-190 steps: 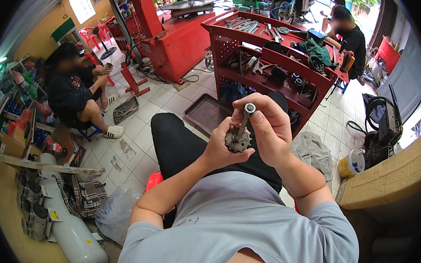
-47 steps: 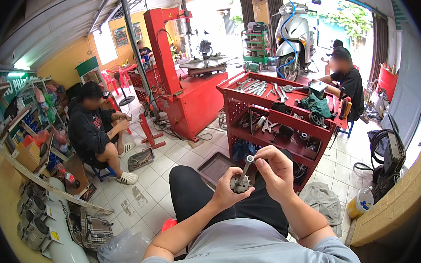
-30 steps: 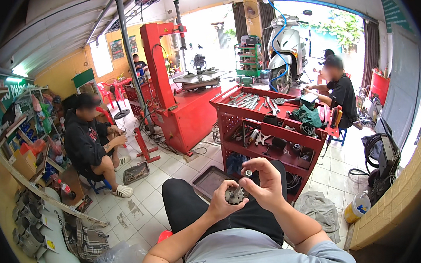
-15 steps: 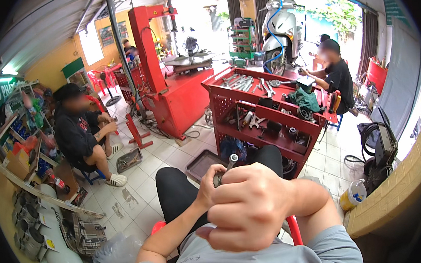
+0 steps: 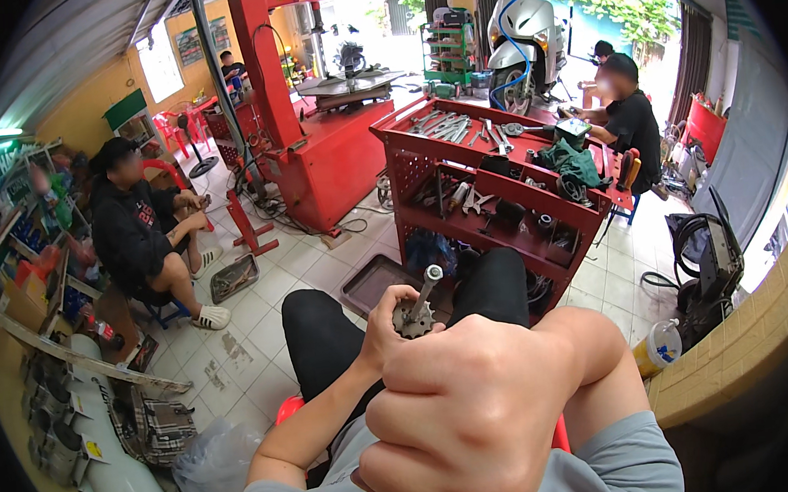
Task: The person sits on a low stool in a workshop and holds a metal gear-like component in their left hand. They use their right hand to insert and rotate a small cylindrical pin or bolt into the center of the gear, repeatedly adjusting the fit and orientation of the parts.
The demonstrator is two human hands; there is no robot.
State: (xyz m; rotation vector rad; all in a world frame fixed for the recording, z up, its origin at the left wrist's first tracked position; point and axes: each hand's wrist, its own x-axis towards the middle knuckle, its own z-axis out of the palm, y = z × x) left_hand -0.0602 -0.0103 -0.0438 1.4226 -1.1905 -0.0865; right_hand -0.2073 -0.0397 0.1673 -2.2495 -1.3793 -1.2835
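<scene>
Over my lap, my left hand (image 5: 387,331) is closed around a small toothed metal wheel (image 5: 411,319). A metal rod (image 5: 427,289) with a rounded, ring-like end rises from the wheel, tilted slightly right. My right hand (image 5: 465,415) is a closed fist, large and close in front of my chest. Its knuckles hide its palm and any object inside, and cover part of the left hand's right side. Whether the fist touches the wheel cannot be made out.
Ahead stands a red tool cart (image 5: 490,180) with wrenches and a green cloth. A dark tray (image 5: 380,282) lies on the tiles. One seated person (image 5: 151,231) is at left, another (image 5: 631,129) at right near a scooter (image 5: 526,49). A red machine (image 5: 316,169) stands behind.
My right fist has come down and closer, looking larger. The toothed wheel and more of the rod now show beside it. My left hand stays near the same place, still holding the wheel.
</scene>
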